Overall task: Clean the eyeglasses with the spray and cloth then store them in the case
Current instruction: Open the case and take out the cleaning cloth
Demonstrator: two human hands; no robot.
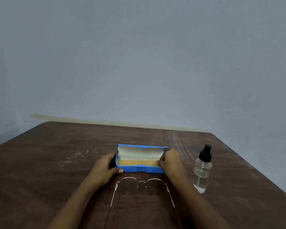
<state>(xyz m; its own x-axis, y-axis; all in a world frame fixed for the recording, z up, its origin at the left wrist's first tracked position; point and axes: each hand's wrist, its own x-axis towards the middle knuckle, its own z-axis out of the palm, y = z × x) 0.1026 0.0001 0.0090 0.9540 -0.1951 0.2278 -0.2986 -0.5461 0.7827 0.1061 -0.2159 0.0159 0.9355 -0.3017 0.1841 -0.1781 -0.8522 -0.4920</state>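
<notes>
A blue eyeglass case (139, 169) stands open on the brown table (56, 162), its lid upright with a pale lining. A yellow cloth (137, 162) lies inside the case. My left hand (104, 167) grips the case's left end. My right hand (170, 160) is at the right end, fingertips reaching inside onto the cloth. Thin metal-framed eyeglasses (140, 185) lie unfolded on the table just in front of the case, between my forearms, temples pointing towards me. A clear spray bottle (201, 171) with a black nozzle stands upright to the right.
The table's far edge meets a plain pale wall (139, 63). Bare tabletop with light scuff marks stretches to the left and behind the case.
</notes>
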